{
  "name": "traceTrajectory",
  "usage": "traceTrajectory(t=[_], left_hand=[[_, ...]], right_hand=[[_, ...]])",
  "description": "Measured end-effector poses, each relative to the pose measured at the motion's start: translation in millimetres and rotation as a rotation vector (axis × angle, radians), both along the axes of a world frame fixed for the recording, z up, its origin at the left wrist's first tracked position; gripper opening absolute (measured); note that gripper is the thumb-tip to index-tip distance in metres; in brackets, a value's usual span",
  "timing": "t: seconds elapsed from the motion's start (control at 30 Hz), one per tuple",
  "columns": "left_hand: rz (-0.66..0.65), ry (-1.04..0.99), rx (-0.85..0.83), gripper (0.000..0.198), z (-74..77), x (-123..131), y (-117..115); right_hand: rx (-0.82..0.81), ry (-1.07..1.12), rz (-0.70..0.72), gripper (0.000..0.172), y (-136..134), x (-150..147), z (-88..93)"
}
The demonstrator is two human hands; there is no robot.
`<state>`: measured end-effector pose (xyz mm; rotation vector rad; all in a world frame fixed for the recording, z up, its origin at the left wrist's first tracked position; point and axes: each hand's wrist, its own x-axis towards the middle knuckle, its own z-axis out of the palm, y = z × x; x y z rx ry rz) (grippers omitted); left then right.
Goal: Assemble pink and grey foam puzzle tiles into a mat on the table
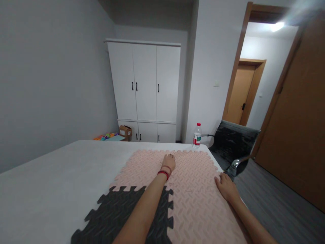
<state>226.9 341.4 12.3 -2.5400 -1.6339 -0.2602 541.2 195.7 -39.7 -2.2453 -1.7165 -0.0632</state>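
Observation:
Pink foam puzzle mats (195, 189) lie joined together on a grey table (58, 176), with a black foam mat (119, 217) interlocked at their near left. My left hand (169, 162) reaches far forward and presses flat on the pink mats near their far edge, fingers down; a red band circles its wrist. My right hand (225, 186) rests flat at the right edge of the pink mats, fingers spread along the edge. Neither hand holds anything.
A water bottle (197, 135) with a red cap stands at the table's far right corner. A black chair (233, 145) sits right of the table. A white wardrobe (144, 91) stands at the back, a cardboard box (125, 131) and colourful toys beside it. An open wooden door (297, 115) is at right.

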Motion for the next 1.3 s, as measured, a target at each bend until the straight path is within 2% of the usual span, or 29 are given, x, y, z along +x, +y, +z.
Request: traceTrajectory(t=[0.17, 0.33, 0.43, 0.53, 0.67, 0.77, 0.87, 0.97, 1.13, 1.3], left_hand=[[-0.012, -0.013, 0.002, 0.034, -2.8, 5.7, 7.1], [-0.020, -0.019, -0.053, 0.033, 2.3, 3.5, 22.0], [-0.054, -0.010, -0.072, 0.034, 7.2, 2.3, 18.8], [-0.104, 0.001, -0.071, 0.037, 15.8, -1.8, 1.2], [-0.234, -0.005, -0.057, 0.044, 22.5, -22.7, -44.1], [-0.360, 0.018, -0.109, 0.048, 13.8, -47.5, -83.7], [-0.407, 0.047, -0.178, 0.049, 1.0, -65.5, -110.0], [-0.398, 0.054, -0.203, 0.051, -3.9, -68.3, -118.0], [-0.307, 0.034, -0.187, 0.055, 2.5, -63.2, -122.8], [-0.121, -0.006, -0.163, 0.076, 3.1, -91.5, -138.1]], right_hand=[[0.021, -0.007, -0.003, 0.049, -2.3, -2.7, 4.8], [0.034, 0.001, -0.002, 0.047, -2.5, -2.2, 5.2], [0.040, 0.002, -0.013, 0.049, -4.1, -2.9, 7.2], [0.043, 0.007, -0.021, 0.048, -7.1, -4.8, 10.6], [0.044, 0.011, -0.029, 0.047, -10.2, -6.6, 13.4], [0.046, 0.014, -0.030, 0.048, -10.2, -6.4, 12.5], [0.038, 0.021, -0.025, 0.049, -9.5, -5.5, 10.8], [0.013, 0.030, -0.023, 0.050, -9.7, -4.8, 10.8], [-0.022, 0.027, -0.022, 0.053, -12.9, -5.4, 13.5], [-0.023, 0.002, -0.010, 0.054, -11.8, -4.8, 12.5]])
